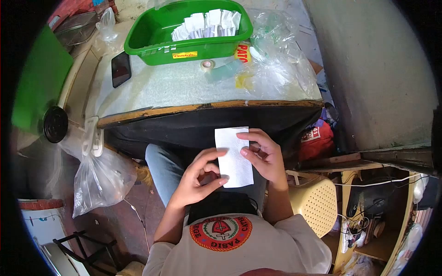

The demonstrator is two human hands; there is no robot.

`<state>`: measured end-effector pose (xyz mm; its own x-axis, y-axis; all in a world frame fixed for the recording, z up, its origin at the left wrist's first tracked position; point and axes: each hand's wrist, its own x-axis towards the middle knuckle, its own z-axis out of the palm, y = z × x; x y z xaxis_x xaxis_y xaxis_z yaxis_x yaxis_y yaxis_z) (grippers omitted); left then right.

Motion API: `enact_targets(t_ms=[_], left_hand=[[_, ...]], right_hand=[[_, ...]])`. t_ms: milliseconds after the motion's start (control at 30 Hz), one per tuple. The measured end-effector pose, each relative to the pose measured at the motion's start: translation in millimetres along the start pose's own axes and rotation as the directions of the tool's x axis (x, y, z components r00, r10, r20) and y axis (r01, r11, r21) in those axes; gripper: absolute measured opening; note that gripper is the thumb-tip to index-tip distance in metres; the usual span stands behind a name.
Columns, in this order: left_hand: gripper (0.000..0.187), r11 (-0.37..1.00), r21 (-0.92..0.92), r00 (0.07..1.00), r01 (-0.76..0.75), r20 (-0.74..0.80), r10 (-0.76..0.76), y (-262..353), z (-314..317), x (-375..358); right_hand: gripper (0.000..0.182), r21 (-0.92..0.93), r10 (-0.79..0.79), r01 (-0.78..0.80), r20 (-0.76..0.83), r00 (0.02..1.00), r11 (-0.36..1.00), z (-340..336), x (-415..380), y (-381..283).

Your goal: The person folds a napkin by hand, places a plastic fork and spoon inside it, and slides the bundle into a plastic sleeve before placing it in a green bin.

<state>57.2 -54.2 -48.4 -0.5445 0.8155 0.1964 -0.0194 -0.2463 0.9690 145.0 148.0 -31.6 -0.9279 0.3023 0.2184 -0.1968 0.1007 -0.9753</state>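
A white folded paper tissue point(235, 163) is held upright above my lap, in front of the table edge. My left hand point(199, 177) pinches its left side, with the thumb near the lower corner and the fingers higher up. On the other side, my right hand point(266, 156) grips the right edge between thumb and fingers. On the table beyond stands a green plastic basin point(154, 53) holding many similar white folded tissues point(207, 25) packed in rows at its right.
A phone point(121, 69) lies left of the basin; a tape roll point(207, 65) sits before it. Clear plastic bags point(281, 69) cover the table's right side. A tied plastic bag point(101, 181) hangs at the left. A yellow stool point(315, 204) and wooden shelf point(345, 221) stand at the right.
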Motion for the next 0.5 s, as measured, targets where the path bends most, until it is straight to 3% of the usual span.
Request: enact_targets(t_ms=[33, 133, 467, 500], left_hand=[[0.057, 1.0, -0.002, 1.0, -0.002, 0.003, 0.002, -0.8, 0.1, -0.6], [0.033, 0.999, 0.044, 0.998, 0.027, 0.058, -0.029, -5.0, 2.8, -4.2], [0.035, 0.989, 0.136, 0.995, 0.057, 0.073, -0.068, -7.2, -0.1, -4.4], [0.039, 0.98, 0.199, 0.994, -0.015, 0.105, -0.006, -7.9, -2.6, -3.1]], right_hand=[[0.033, -0.01, -0.004, 0.003, -0.013, 1.0, 1.0, -0.6, 0.2, 0.2], [0.033, -0.016, 0.008, -0.009, -0.043, 0.999, 1.0, -4.5, 0.3, 1.3], [0.033, 0.019, -0.021, 0.022, -0.039, 0.999, 1.0, -7.7, -1.9, 7.6], [0.033, 0.006, -0.012, 0.013, -0.026, 1.0, 1.0, -7.9, -1.7, 5.9]])
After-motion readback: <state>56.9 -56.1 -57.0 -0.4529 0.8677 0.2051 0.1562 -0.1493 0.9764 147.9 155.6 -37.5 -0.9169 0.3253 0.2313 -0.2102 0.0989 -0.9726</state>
